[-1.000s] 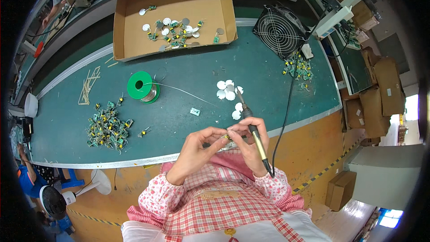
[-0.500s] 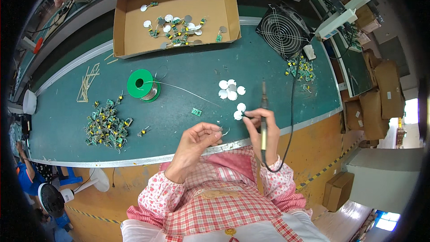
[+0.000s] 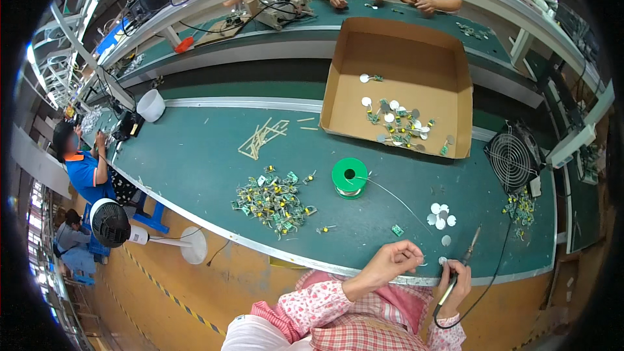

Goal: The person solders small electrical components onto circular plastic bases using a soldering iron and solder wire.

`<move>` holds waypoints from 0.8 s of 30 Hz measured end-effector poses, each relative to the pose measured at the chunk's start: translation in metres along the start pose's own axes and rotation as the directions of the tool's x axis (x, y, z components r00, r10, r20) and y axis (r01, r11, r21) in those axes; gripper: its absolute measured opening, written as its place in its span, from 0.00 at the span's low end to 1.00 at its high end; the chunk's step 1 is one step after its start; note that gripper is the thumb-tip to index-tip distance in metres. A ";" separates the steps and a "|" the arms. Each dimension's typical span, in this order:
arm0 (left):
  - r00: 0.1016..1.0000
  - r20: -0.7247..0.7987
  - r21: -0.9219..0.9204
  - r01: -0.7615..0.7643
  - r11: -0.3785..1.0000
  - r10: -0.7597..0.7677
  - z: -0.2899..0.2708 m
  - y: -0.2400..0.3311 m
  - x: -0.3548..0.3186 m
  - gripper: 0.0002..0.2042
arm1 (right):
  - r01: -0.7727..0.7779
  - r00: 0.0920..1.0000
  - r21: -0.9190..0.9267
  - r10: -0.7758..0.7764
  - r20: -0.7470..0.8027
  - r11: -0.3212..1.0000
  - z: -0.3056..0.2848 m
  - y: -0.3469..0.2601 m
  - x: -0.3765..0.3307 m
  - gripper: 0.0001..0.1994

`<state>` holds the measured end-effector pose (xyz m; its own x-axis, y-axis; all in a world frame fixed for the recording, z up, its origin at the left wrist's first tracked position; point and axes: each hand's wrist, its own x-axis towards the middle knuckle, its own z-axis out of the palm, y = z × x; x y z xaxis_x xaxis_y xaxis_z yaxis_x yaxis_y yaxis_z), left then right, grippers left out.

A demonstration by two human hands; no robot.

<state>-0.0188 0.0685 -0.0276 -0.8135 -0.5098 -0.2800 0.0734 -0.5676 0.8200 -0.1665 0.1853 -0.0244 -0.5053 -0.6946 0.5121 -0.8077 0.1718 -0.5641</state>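
My right hand (image 3: 457, 284) is closed around a soldering iron (image 3: 446, 294), its tip pointing up and away. At its thumb and fingertips is a pale round disc (image 3: 442, 260). My left hand (image 3: 394, 264), to the left of it, is pinched, with a thin pale wire end (image 3: 424, 262) sticking out; whatever else it holds is hidden. Another disc (image 3: 446, 240) lies just beyond my right fingers, and a cluster of discs (image 3: 441, 216) sits farther off. A small green circuit board (image 3: 397, 230) lies beyond my left hand. The green solder spool (image 3: 350, 178) trails a strand of solder toward the discs.
A heap of small circuit boards (image 3: 273, 201) lies on the left. At the back stands a cardboard box (image 3: 396, 45) holding boards with discs. A black fan (image 3: 513, 156) and more boards (image 3: 520, 208) are at right. Co-workers sit across and far left.
The view has swung left, so the bench appears farther right. One of the two near discs has come away from the other toward the bench edge, at my right fingertips. My hands are closer together.
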 end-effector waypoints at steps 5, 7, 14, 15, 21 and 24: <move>0.994 -0.090 0.062 -0.063 0.996 0.068 -0.004 0.009 0.000 0.04 | 0.000 0.999 0.021 -0.001 0.048 1.000 0.004 -0.007 0.001 0.12; 0.985 -0.131 0.105 -0.100 0.989 0.113 -0.004 0.017 0.001 0.04 | -0.046 0.993 0.050 0.040 0.108 0.998 0.009 -0.013 0.012 0.15; 0.997 -0.077 0.106 -0.011 0.994 0.019 0.012 0.031 0.010 0.03 | -0.421 0.904 0.539 0.387 0.183 0.730 0.002 -0.035 0.030 0.13; 0.997 -0.081 0.099 -0.008 0.995 0.016 0.016 0.033 0.010 0.04 | -0.404 0.905 0.619 0.391 0.165 0.674 0.001 -0.036 0.031 0.13; 0.992 -0.106 0.106 -0.053 0.993 0.064 0.022 0.030 0.008 0.04 | -0.368 0.918 0.633 0.374 0.131 0.681 0.001 -0.043 0.023 0.12; 0.990 -0.125 0.121 -0.050 0.991 0.065 0.025 0.032 0.006 0.04 | -0.328 0.922 0.671 0.381 0.074 0.665 0.005 -0.042 0.021 0.12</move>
<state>-0.0363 0.0637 0.0093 -0.7285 -0.6223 -0.2865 0.0430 -0.4590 0.8874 -0.1414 0.1602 0.0064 -0.7507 -0.6266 0.2094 -0.1673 -0.1263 -0.9778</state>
